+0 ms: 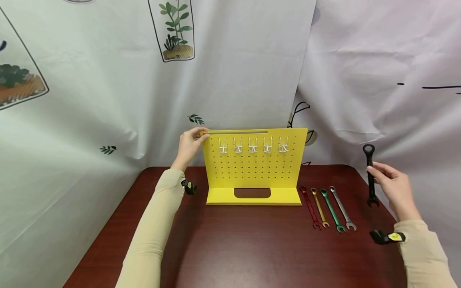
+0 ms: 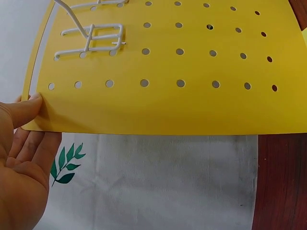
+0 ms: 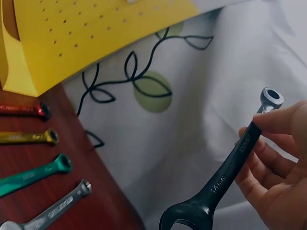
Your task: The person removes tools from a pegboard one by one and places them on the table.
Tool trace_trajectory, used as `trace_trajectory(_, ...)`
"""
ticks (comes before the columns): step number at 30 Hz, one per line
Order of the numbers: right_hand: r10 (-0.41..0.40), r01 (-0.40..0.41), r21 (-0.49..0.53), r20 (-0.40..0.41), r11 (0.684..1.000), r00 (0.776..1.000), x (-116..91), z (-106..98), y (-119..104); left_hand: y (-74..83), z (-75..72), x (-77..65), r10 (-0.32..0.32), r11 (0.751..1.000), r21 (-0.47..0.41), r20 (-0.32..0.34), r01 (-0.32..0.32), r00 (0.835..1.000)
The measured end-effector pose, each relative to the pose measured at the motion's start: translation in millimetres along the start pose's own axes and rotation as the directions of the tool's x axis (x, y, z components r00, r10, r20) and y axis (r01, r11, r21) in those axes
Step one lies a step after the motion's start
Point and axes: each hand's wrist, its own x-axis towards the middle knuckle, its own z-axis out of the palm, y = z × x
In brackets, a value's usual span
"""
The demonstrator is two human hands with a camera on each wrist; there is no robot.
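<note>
My left hand (image 1: 189, 147) pinches the upper left corner of a yellow pegboard (image 1: 252, 168), thumb in front and fingers behind. The board stands upright on its base, with several white wire hooks (image 1: 253, 145) in a row near its top. At the right, my right hand (image 1: 394, 190) holds a black combination wrench (image 3: 230, 165) between thumb and fingers, raised with its ring end up and its open end down. The wrench is marked 14mm. To the left of that hand, a red wrench (image 1: 310, 208), a yellow wrench (image 1: 319, 208), a green wrench (image 1: 332, 210) and a silver wrench (image 1: 342, 208) lie side by side.
A dark red-brown table (image 1: 252, 248) carries the board and the lying wrenches. Behind it hangs a pale curtain (image 1: 245, 80) with plant prints. The board's base has a cut-out at its middle.
</note>
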Motion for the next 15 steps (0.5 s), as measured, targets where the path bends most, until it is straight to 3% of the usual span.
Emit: trace_trajectory(15, 0.035, -0.035, -0.019, 0.012, 0.999, 0.999, 0, 5, 36, -1.0, 0.7, 1.1, 0.018, 1.000, -0.003, -0.003, -0.018, 1.000)
